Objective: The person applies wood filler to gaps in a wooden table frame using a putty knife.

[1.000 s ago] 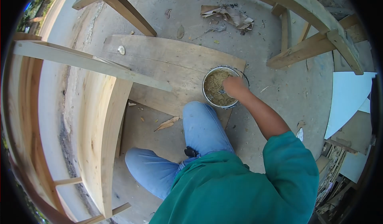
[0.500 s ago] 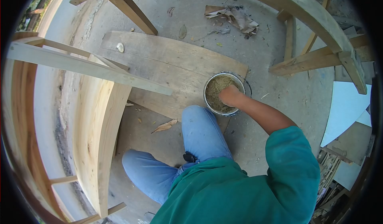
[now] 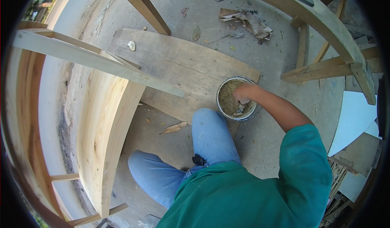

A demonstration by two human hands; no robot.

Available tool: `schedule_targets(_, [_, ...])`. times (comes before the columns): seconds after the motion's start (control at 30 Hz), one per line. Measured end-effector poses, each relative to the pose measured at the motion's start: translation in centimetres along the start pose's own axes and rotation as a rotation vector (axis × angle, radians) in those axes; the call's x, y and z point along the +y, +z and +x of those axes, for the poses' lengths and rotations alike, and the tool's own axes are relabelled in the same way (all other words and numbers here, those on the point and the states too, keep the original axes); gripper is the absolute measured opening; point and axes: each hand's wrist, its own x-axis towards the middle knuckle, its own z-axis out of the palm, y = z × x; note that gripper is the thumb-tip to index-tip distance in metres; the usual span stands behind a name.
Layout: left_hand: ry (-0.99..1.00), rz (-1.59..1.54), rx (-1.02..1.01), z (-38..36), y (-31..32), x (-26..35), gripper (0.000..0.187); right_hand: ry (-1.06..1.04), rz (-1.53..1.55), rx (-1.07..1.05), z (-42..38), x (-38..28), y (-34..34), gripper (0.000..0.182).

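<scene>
Above the concrete floor (image 3: 262, 150), just beyond our knee (image 3: 206, 119), our right hand (image 3: 245, 92) reached into the bucket (image 3: 218, 100) of brown mixture (image 3: 228, 96), fingers bent; how tightly they closed, we could not tell. Crumpled paper (image 3: 248, 23) lay farther off.

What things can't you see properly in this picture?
All in the head view:
- Right hand: fingertips hidden, behind the hand itself or in the mush.
- Bucket: bottom hidden by mush.
- Left hand: not showing; past an edge or behind the shirt, can't tell which.
- Black thing at the waist: too small to name.
</scene>
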Motion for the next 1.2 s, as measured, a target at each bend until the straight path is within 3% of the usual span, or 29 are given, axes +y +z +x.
schedule_targets(0.07, [0.009,0.000,0.001,-0.2,0.2,0.0,0.070,0.091,0.075,-0.018,-1.7,0.2,-1.1,0.036])
schedule_targets(0.17, [0.016,-0.001,0.014,-0.6,0.4,-0.3,0.071,0.196,0.520,0.119,-6.3,0.2,-2.0,0.030])
schedule_targets(0.27, [0.024,-0.001,0.025,-0.9,0.3,-0.4,0.071,0.191,0.844,0.213,-8.6,1.5,0.9,0.027])
schedule_targets(0.37, [0.033,0.002,0.038,-1.3,0.1,-0.5,0.071,0.048,1.220,0.493,-9.5,1.8,5.9,0.029])
schedule_targets(0.53, [0.047,0.025,0.065,-1.9,-0.2,0.1,0.072,0.044,1.529,0.877,-11.9,-6.3,5.2,0.035])
schedule_targets(0.63, [0.096,0.082,0.082,-3.7,-1.2,2.1,0.072,-0.170,1.724,1.153,-11.2,-12.5,-0.7,0.039])
schedule_targets(0.7, [0.254,0.118,0.028,-6.3,-2.0,3.9,0.068,-0.379,1.593,1.208,-10.7,-16.5,-7.4,0.041])
schedule_targets(0.9, [0.150,0.189,-0.057,-8.5,-3.2,6.0,0.071,-0.724,1.086,1.372,-10.6,-30.8,-25.1,0.041])
schedule_targets(1.03, [0.161,0.179,-0.028,-8.7,-2.9,5.8,0.069,-0.791,0.352,1.672,-10.2,-38.5,-32.2,0.039])
schedule_targets(1.13, [0.123,0.186,-0.057,-9.2,-3.3,6.4,0.068,-0.856,0.125,1.770,-9.6,-42.3,-34.7,0.042])
schedule_targets(1.2, [0.126,0.168,-0.040,-9.3,-3.3,6.4,0.068,-0.758,-0.052,1.821,-9.1,-43.1,-36.1,0.043])
